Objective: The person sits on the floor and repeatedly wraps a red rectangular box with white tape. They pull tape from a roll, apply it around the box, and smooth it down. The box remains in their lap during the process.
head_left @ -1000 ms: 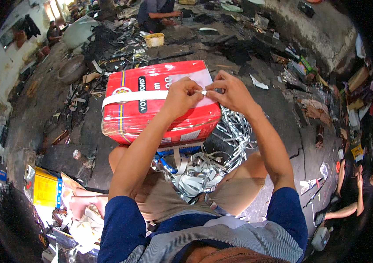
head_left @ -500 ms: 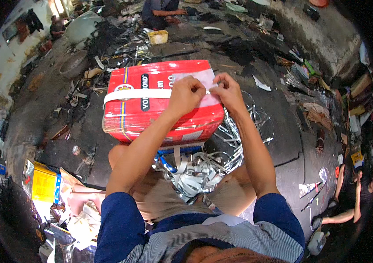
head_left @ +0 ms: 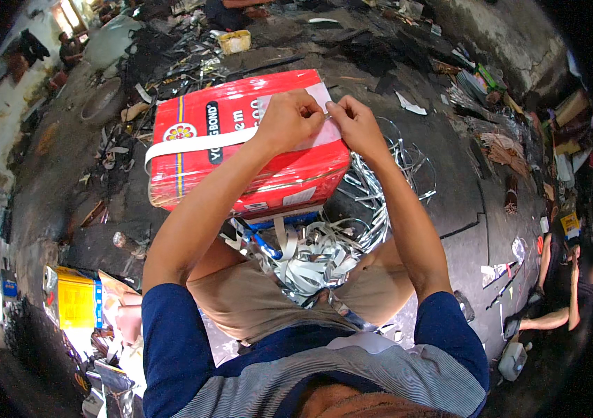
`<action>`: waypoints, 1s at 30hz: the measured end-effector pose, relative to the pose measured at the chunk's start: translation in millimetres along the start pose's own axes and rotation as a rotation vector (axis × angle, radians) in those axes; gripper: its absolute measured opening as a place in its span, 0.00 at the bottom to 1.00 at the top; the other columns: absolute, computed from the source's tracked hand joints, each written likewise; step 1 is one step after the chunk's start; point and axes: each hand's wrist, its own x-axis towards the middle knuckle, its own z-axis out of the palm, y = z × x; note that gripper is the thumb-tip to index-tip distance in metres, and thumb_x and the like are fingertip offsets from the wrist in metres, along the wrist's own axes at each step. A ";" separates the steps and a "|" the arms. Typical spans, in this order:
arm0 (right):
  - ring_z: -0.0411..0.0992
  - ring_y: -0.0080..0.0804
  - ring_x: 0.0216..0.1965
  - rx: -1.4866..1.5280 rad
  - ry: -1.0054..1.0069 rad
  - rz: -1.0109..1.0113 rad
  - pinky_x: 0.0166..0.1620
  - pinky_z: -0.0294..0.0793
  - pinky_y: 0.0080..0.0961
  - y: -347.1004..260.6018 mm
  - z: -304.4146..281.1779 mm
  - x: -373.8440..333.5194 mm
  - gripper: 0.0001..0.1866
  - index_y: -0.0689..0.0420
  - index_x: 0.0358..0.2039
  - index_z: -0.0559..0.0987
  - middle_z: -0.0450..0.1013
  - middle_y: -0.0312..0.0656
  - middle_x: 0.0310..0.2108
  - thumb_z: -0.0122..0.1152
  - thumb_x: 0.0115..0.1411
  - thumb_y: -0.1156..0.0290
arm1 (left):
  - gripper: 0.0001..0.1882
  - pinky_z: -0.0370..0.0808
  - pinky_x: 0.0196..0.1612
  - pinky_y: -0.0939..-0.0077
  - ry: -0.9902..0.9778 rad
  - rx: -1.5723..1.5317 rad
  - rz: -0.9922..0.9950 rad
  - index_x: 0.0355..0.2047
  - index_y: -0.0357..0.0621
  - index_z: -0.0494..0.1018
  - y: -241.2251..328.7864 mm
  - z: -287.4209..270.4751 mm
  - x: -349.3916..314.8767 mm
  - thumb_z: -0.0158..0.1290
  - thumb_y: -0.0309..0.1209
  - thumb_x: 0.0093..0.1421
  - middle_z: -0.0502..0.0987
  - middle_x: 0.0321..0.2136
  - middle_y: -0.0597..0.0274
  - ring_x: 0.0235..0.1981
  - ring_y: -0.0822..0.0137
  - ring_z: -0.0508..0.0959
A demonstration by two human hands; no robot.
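A red rectangular package (head_left: pixel 234 150) wrapped in glossy film rests in front of my knees, with a white strap (head_left: pixel 192 143) running across its top. My left hand (head_left: pixel 289 118) and my right hand (head_left: pixel 356 125) meet at the package's right end, fingertips pinching the white strap where it crosses a white label. Under and beside the package lies a tangled heap of silvery and white strap offcuts (head_left: pixel 317 254) between my legs.
The dark concrete floor (head_left: pixel 450 174) is littered with scraps and metal strips. A yellow tin (head_left: pixel 73 303) stands at my left. A small yellow tub (head_left: pixel 234 40) sits beyond the package. Another person sits at the right edge (head_left: pixel 561 299), others at the far left.
The view has shifted so the package sits closer and lower. Both hands stay at the strap on the package's right end, their fingers drawn closer together.
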 end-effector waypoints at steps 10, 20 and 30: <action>0.57 0.12 0.21 0.637 0.061 0.257 0.24 0.55 0.17 30.0 14.6 -15.2 0.16 0.51 0.24 0.73 0.65 0.24 0.20 0.57 0.70 0.62 | 0.07 0.75 0.30 0.75 0.078 -0.129 0.049 0.28 0.35 0.81 -1.4 20.3 0.6 0.63 0.28 0.55 0.78 0.25 0.58 0.24 0.71 0.78; 0.58 0.18 0.13 0.661 -0.097 0.580 0.15 0.54 0.19 -2.6 -5.7 -10.5 0.23 0.50 0.27 0.72 0.63 0.28 0.19 0.56 0.67 0.43 | 0.06 0.75 0.32 0.76 0.066 -0.143 0.059 0.29 0.36 0.81 0.2 24.5 5.1 0.61 0.28 0.56 0.78 0.25 0.59 0.26 0.70 0.79; 0.77 0.63 0.40 -0.437 0.052 -0.006 0.45 0.76 0.47 11.1 5.4 43.6 0.22 0.65 0.32 0.84 0.78 0.63 0.36 0.56 0.64 0.55 | 0.06 0.76 0.33 0.78 0.065 -0.146 0.051 0.30 0.38 0.83 -4.1 21.4 1.5 0.63 0.28 0.55 0.80 0.26 0.62 0.28 0.73 0.79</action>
